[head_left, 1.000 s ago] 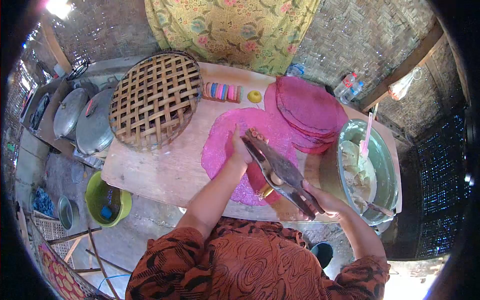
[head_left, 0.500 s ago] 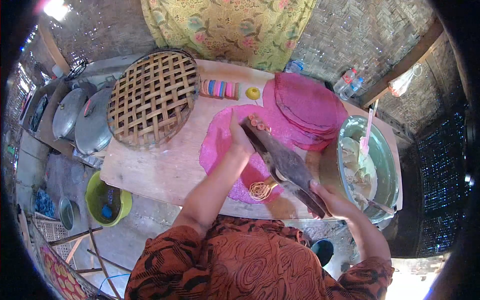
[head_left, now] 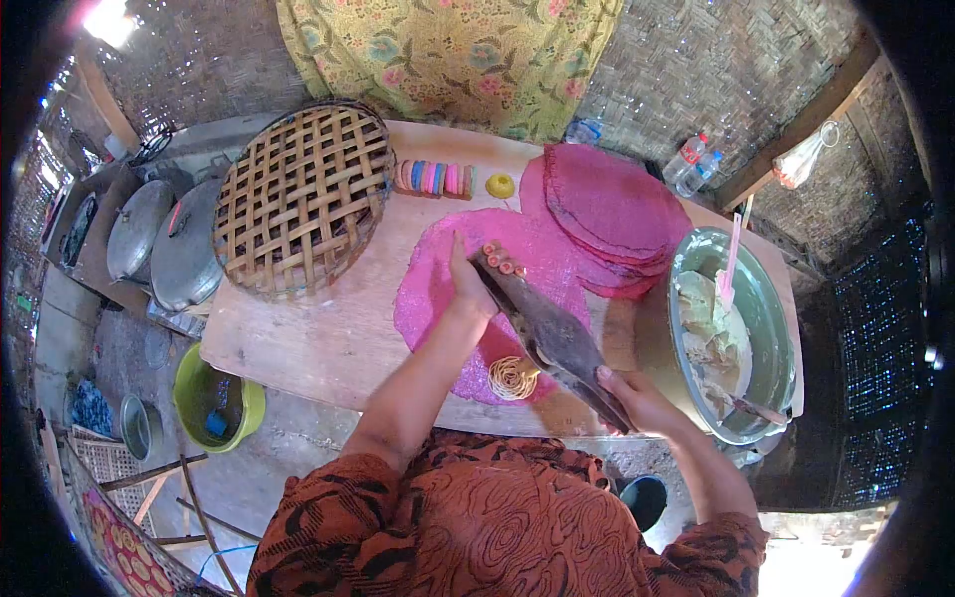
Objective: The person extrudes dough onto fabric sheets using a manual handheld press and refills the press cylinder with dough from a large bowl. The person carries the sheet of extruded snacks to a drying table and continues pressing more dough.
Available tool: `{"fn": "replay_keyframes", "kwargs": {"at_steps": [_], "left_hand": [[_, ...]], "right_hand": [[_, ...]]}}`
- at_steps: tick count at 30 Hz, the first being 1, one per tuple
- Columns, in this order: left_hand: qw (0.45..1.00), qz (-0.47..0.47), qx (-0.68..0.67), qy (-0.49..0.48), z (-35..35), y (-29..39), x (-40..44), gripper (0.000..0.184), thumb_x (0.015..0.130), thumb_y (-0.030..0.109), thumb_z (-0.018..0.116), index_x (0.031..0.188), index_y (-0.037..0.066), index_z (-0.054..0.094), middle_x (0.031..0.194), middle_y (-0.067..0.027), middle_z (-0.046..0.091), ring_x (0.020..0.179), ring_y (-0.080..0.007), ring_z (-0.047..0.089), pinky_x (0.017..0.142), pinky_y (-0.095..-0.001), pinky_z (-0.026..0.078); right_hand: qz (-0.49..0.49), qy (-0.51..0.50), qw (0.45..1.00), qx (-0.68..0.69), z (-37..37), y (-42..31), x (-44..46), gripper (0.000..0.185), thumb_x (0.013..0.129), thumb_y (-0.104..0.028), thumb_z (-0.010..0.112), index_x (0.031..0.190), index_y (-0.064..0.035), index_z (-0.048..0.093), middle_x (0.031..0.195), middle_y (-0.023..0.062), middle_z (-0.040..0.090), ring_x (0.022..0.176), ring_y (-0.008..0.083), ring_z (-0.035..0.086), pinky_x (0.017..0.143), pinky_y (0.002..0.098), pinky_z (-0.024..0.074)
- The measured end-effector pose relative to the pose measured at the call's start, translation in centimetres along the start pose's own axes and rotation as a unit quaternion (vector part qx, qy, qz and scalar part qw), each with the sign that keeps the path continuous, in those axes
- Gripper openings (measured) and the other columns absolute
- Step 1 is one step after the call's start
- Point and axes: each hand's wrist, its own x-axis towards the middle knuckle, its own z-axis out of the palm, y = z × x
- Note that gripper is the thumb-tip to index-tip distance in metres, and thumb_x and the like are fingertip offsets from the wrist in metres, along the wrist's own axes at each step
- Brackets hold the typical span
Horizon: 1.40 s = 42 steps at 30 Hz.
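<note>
Both my hands hold a dark, two-armed hand press (head_left: 557,333), slanted above a bright pink round sheet (head_left: 438,269). My left hand (head_left: 473,284) grips its upper end, with the fingertips curled over the far edge and the thumb along the near side. Around the lower end closes my right hand (head_left: 642,400), its thumb on top. Beside the press's middle, on the near part of the sheet, lies a coil of thin yellow strands (head_left: 512,379). Part of the sheet is hidden under the press and my arms.
A woven bamboo tray (head_left: 303,199) stands at left, near lidded pots (head_left: 184,244). Behind the sheet are a row of coloured discs (head_left: 435,179) and a small yellow piece (head_left: 499,186). Stacked pink sheets (head_left: 612,209) and a green basin of dough (head_left: 781,338) occupy the right.
The press and both hands have shifted slightly left and down. The yellow coil looks fuller and rounder than before.
</note>
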Motion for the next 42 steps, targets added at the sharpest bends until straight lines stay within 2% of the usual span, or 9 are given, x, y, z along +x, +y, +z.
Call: {"fn": "replay_keyframes", "kwargs": {"at_steps": [5,11,14,17,21,27,30,37,42], "left_hand": [[0.999,0.008,0.036,-0.019,-0.9,2.4,0.0,0.059,0.084,0.071,0.036,0.065,0.016,0.043,0.052,0.0018,0.040,0.051,-0.0180,0.043,0.063,-0.0375,0.040],[0.997,-0.001,0.050,-0.050,3.6,1.7,0.8,0.058,0.084,0.071,0.039,0.063,0.017,0.041,0.052,0.0027,0.039,0.050,-0.0171,0.043,0.062,-0.0352,0.039],[0.999,0.011,0.045,-0.025,4.2,-1.0,2.2,0.055,0.085,0.068,0.042,0.061,0.019,0.040,0.051,0.0053,0.036,0.051,-0.0125,0.040,0.059,-0.0300,0.037],[0.999,-0.047,-0.014,-0.017,0.9,-3.1,4.9,0.061,0.081,0.075,0.038,0.062,0.017,0.042,0.052,0.0029,0.038,0.050,-0.0156,0.042,0.063,-0.0344,0.039],[0.999,-0.031,0.017,-0.035,0.5,-2.9,6.6,0.061,0.082,0.074,0.035,0.061,0.017,0.040,0.052,0.0034,0.037,0.050,-0.0153,0.041,0.063,-0.0348,0.039],[0.999,-0.044,0.003,-0.013,2.8,-3.4,4.6,0.060,0.084,0.072,0.034,0.059,0.018,0.040,0.048,0.0044,0.037,0.047,-0.0150,0.039,0.059,-0.0346,0.039],[0.999,-0.047,-0.021,-0.010,2.6,-4.7,5.3,0.060,0.084,0.072,0.033,0.058,0.018,0.040,0.047,0.0040,0.036,0.046,-0.0146,0.039,0.058,-0.0340,0.038],[0.997,-0.056,0.011,-0.055,3.9,-2.7,6.1,0.060,0.085,0.071,0.033,0.056,0.018,0.038,0.047,0.0039,0.034,0.044,-0.0146,0.036,0.055,-0.0338,0.038],[0.998,-0.047,-0.004,0.033,2.3,-4.2,4.4,0.060,0.083,0.071,0.035,0.056,0.019,0.037,0.045,0.0047,0.031,0.043,-0.0142,0.035,0.053,-0.0332,0.037]], "right_hand": [[-0.028,-0.021,0.999,-0.024,1.3,1.5,3.2,0.059,0.093,-0.059,0.039,0.093,-0.0025,0.058,0.068,0.0063,0.060,0.051,0.0136,0.056,0.045,0.0267,0.0444],[0.037,-0.118,0.972,0.199,-0.4,-0.9,1.0,0.064,0.092,-0.062,0.036,0.095,-0.0026,0.057,0.072,0.0083,0.061,0.058,0.0155,0.059,0.052,0.0280,0.0474],[0.075,0.012,0.997,0.020,-2.4,-1.1,-0.2,0.068,0.090,-0.067,0.033,0.093,-0.0040,0.058,0.070,0.0091,0.061,0.057,0.0163,0.060,0.050,0.0288,0.0480],[0.109,0.025,0.994,0.017,-3.9,-0.8,-0.4,0.070,0.089,-0.069,0.033,0.091,-0.0031,0.059,0.066,0.0089,0.061,0.053,0.0167,0.059,0.046,0.0295,0.0471],[0.059,0.094,0.992,-0.053,-3.9,-0.9,0.6,0.071,0.088,-0.070,0.035,0.083,-0.0029,0.058,0.063,0.0090,0.060,0.049,0.0168,0.057,0.042,0.0292,0.0454],[0.077,0.068,0.994,0.023,-3.3,-1.6,-1.9,0.070,0.088,-0.068,0.038,0.079,-0.0017,0.057,0.059,0.0083,0.057,0.046,0.0162,0.055,0.040,0.0299,0.0429],[0.063,0.118,0.990,-0.049,-3.8,-2.7,-3.0,0.067,0.089,-0.066,0.039,0.079,-0.0022,0.056,0.057,0.0078,0.056,0.045,0.0156,0.054,0.039,0.0287,0.0408],[0.014,0.120,0.992,-0.023,-2.9,-1.5,-0.9,0.063,0.091,-0.063,0.040,0.077,-0.0026,0.055,0.056,0.0067,0.054,0.043,0.0146,0.052,0.038,0.0285,0.0396],[0.050,0.100,0.993,-0.025,-3.4,-1.4,-2.0,0.065,0.090,-0.063,0.042,0.076,-0.0010,0.056,0.054,0.0060,0.053,0.041,0.0135,0.050,0.038,0.0292,0.0388]]}}
